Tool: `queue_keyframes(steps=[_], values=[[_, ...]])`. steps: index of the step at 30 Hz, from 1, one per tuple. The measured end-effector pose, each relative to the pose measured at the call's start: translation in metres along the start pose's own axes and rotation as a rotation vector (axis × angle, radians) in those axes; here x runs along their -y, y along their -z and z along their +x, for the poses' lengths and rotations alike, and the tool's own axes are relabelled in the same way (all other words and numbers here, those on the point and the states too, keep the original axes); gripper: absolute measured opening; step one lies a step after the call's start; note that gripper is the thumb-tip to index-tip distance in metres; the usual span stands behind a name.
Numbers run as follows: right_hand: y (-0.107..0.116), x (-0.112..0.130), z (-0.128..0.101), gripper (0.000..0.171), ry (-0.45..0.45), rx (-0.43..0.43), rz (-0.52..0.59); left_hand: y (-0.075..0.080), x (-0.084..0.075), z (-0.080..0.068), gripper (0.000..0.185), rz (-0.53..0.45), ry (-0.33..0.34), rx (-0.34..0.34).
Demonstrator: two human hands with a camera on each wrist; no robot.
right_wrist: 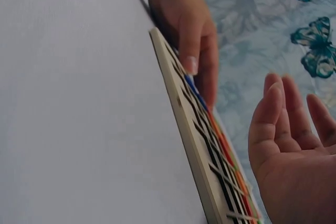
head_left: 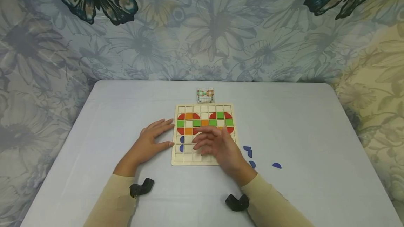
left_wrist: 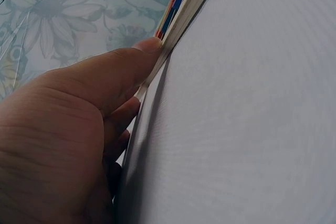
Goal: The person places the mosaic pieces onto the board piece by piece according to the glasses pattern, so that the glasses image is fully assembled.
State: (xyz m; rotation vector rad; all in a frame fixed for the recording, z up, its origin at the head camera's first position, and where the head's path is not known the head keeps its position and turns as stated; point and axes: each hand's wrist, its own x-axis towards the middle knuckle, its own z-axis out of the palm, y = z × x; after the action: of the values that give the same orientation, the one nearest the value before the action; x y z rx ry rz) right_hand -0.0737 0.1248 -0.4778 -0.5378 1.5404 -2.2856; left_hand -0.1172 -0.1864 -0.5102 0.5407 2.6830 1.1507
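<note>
A square wooden grid board (head_left: 195, 164) lies on the table, its upper rows holding red, orange and green pieces. Two blue half-round pieces (head_left: 181, 148) sit in its left column. My left hand (head_left: 148, 146) rests at the board's left edge, thumb and fingers extended; in the left wrist view the thumb (left_wrist: 121, 69) touches the rim. Over the board's lower right part hovers my right hand (head_left: 221, 150), fingers loosely bent. The right wrist view shows nothing held between its fingers (right_wrist: 265, 119). This hand hides several of the board's cells in the head view.
Several loose blue half-round pieces (head_left: 250, 153) lie right of the board, one (head_left: 276, 165) farther out. A small pattern card (head_left: 205, 95) lies behind the board. White cloth covers the table (head_left: 300, 122), and a floral curtain (head_left: 217, 38) hangs behind it.
</note>
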Motion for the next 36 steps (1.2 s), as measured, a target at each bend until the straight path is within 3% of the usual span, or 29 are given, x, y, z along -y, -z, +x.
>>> queue_keyframes(steps=[22, 31, 36], values=[[0.07, 0.024, -0.049, 0.076, 0.118, -0.108, -0.082, 0.001, -0.002, -0.003, 0.07, 0.001, -0.006, 0.004], [0.098, 0.035, -0.067, 0.077, 0.106, -0.327, -0.219, 0.001, 0.0, -0.002, 0.069, 0.006, 0.012, 0.017], [0.112, 0.038, -0.074, 0.063, 0.074, -0.416, -0.381, 0.001, -0.001, -0.002, 0.07, 0.01, 0.017, 0.017]])
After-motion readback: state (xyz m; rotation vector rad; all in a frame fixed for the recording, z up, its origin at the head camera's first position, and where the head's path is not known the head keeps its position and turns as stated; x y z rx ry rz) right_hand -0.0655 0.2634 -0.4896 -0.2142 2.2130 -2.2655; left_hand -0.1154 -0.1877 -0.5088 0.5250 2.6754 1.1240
